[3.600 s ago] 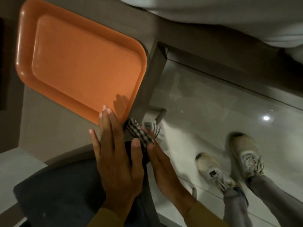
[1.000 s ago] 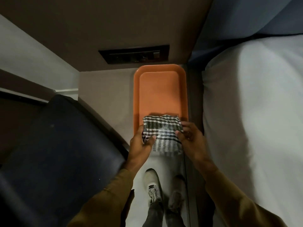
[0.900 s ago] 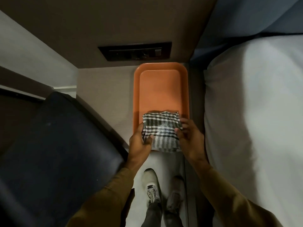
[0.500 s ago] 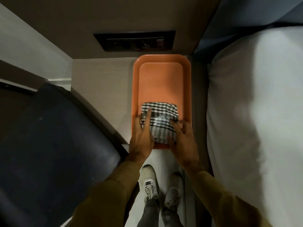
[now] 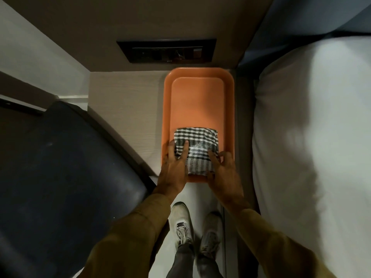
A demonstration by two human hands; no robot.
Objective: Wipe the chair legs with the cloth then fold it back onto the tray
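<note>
A black-and-white checked cloth (image 5: 197, 149) lies folded on the near end of the orange tray (image 5: 197, 101). My left hand (image 5: 174, 167) rests flat at the cloth's left edge, with fingers spread on top of it. At the cloth's right edge sits my right hand (image 5: 222, 169), fingers apart and touching the fabric. Neither hand grips the cloth. The dark chair (image 5: 60, 177) stands at the left; its legs are hidden.
The tray lies on a light wooden bedside table (image 5: 124, 109). A white bed (image 5: 313, 137) fills the right side. A black switch panel (image 5: 166, 50) is on the wall behind the tray. My shoes (image 5: 181, 225) stand on the floor below.
The cloth went from the chair leg to the tray. Over the last second both hands lowered it flat onto the near end and let go of their grip.
</note>
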